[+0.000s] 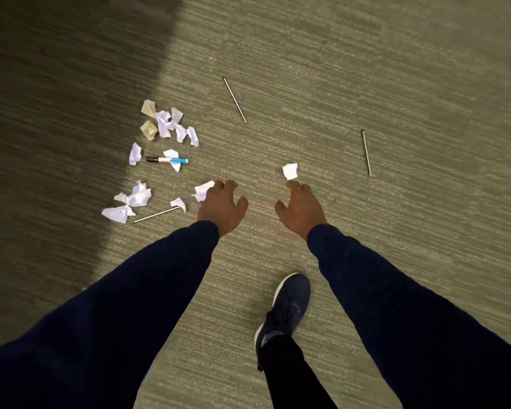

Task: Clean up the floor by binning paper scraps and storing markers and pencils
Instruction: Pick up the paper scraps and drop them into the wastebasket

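Note:
Several crumpled paper scraps [171, 125] lie scattered on the carpet at the left. A blue and white marker [167, 160] rests among them. Three thin pencils lie on the floor: one at upper centre [234, 99], one at the right [366, 152], one at lower left [156, 214]. My left hand [222, 206] is stretched out, fingers spread, with its fingertips at a white scrap [203, 190]. My right hand [300, 208] is also spread, its fingertips just below a lone white scrap [290, 171]. Neither hand holds anything.
The floor is grey-green striped carpet [366, 69], darker in shadow at the left [41, 113]. My foot in a dark blue shoe [286, 308] stands below the hands. No bin or storage container is in view.

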Action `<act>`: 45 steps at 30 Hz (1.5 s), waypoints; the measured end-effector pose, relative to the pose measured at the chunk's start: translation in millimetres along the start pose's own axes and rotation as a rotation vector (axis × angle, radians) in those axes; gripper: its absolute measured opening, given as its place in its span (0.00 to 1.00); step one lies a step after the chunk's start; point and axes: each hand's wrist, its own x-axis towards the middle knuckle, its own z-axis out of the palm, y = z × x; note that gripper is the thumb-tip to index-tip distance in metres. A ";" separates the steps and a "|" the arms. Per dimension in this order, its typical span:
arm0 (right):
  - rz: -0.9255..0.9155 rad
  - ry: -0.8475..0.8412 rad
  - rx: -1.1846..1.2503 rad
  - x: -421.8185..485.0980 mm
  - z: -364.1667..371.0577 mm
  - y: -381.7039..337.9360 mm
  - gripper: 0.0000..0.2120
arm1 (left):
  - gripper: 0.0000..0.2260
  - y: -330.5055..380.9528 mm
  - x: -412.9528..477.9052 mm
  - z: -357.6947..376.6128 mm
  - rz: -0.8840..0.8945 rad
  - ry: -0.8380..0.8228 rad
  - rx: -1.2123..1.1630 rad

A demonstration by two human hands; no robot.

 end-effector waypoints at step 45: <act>-0.343 -0.007 -0.077 165.0 276.5 -98.4 0.24 | 0.20 -367.1 117.2 1.9 -0.376 0.573 -0.069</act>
